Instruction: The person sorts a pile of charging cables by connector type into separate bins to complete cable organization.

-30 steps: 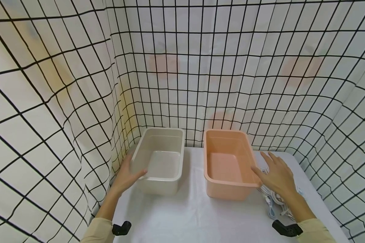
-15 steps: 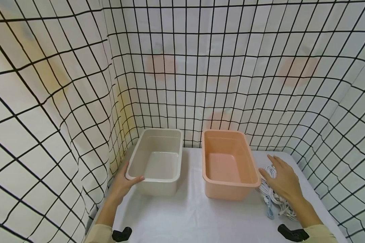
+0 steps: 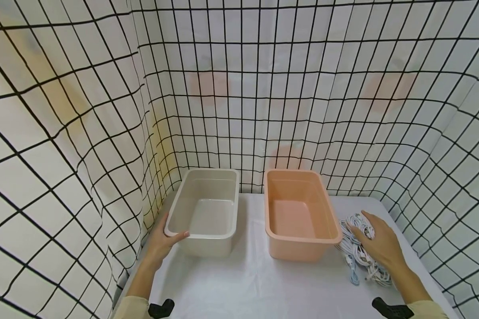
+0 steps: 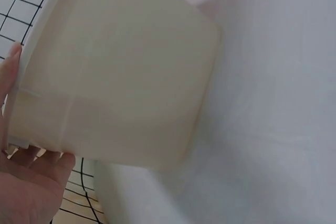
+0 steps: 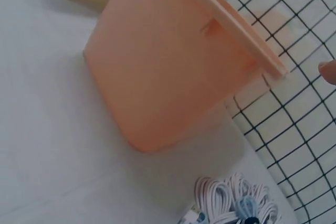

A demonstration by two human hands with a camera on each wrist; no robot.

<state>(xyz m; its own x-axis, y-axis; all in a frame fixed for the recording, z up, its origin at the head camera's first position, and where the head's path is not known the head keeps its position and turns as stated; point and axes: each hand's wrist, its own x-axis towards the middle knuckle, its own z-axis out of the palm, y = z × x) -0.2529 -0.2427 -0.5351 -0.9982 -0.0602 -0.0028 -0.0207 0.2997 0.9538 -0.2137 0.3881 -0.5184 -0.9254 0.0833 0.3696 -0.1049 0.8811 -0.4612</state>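
Observation:
A cream plastic bin point(image 3: 217, 246) stands at the back left of the white-covered table. My left hand point(image 3: 159, 243) grips its near left corner, thumb along the front rim and fingers against the left side; the left wrist view shows the fingers point(image 4: 52, 163) below the rim. A peach-orange bin point(image 3: 303, 250) stands to its right, a gap between them. Over a pile of bundled white and pale blue cables point(image 3: 357, 252), my right hand point(image 3: 381, 243) hovers with fingers spread, holding nothing. Only a fingertip point(image 5: 328, 71) of it shows in the right wrist view. The hand hides part of the cables.
Black wire mesh point(image 3: 243, 110) over white sheeting encloses the table at the back and both sides. The white tablecloth point(image 3: 259, 288) reaches forward in front of the bins. The cables lie between the peach bin and the table's right edge.
My right hand has moved from beside the peach bin's rim rightward, so more of the cables shows. My left hand has closed onto the cream bin's corner. The view has shifted slightly.

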